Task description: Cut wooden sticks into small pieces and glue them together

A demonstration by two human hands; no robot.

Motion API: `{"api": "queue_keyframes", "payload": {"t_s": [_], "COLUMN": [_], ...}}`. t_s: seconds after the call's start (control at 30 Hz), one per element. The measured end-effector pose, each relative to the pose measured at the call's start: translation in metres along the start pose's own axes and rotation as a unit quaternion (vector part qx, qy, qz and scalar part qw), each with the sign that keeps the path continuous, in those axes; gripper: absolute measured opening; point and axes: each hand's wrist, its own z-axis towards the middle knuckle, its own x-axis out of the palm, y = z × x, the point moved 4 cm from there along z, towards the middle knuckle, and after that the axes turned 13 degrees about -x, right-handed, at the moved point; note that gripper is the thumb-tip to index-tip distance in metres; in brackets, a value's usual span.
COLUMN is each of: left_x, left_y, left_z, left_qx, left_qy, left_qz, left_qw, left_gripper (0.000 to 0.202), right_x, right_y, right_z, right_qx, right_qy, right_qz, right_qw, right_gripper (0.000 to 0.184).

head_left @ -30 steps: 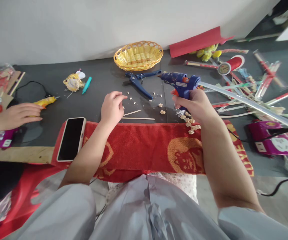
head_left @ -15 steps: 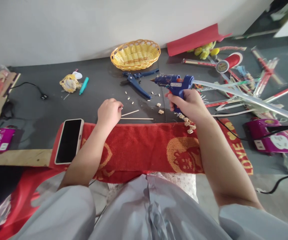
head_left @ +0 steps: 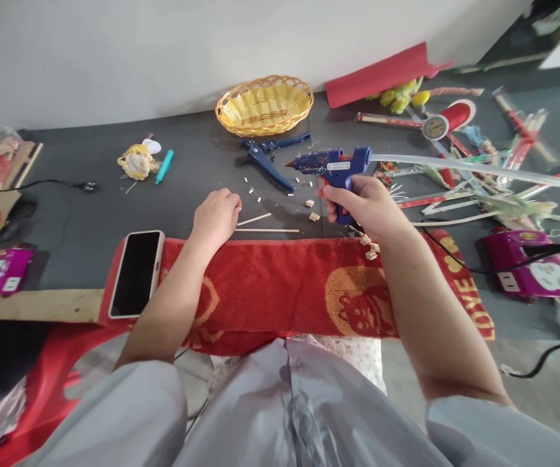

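Note:
My right hand (head_left: 365, 204) is wrapped round the handle of a blue hot glue gun (head_left: 340, 165), its nozzle pointing left. A long clear glue stick (head_left: 435, 161) runs out of the gun's back to the right. My left hand (head_left: 217, 217) is closed, fingers curled, just left of two thin wooden sticks (head_left: 270, 230) on the grey table; what its fingers hold, if anything, is hidden. Small cut wooden pieces (head_left: 311, 209) lie between the hands, with more pieces (head_left: 370, 250) under my right wrist. Blue-handled cutters (head_left: 270, 168) rest behind them.
A yellow woven basket (head_left: 265, 107) stands by the wall. A red towel (head_left: 265, 285) covers the front edge, with a phone (head_left: 136, 272) on it. Packaged sticks, a ribbon spool (head_left: 450, 120) and a purple power socket (head_left: 533, 263) crowd the right. A teal glue-like tube (head_left: 164, 167) lies left.
My right hand has moved the glue gun slightly left and lower, and the glue stick behind it now lies more level. My left hand has barely moved.

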Motion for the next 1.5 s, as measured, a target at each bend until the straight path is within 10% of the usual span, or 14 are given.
{"api": "queue_keyframes", "payload": {"t_s": [0.87,1.5], "left_x": [-0.01,0.002], "left_y": [-0.015,-0.025], "left_z": [-0.009,-0.011], "left_qx": [-0.012,-0.014], "left_qy": [-0.07,-0.003], "left_qz": [-0.275,-0.434], "left_qw": [0.959,0.901], "left_gripper": [0.01,0.01], "right_x": [-0.024,-0.01], "right_y": [0.002,0.003], "right_z": [0.001,0.001], "right_qx": [-0.001,0.05], "right_qy": [-0.045,0.033], "right_qz": [0.125,0.272], "right_qw": [0.991,0.96], "right_gripper": [0.021,0.02]}}
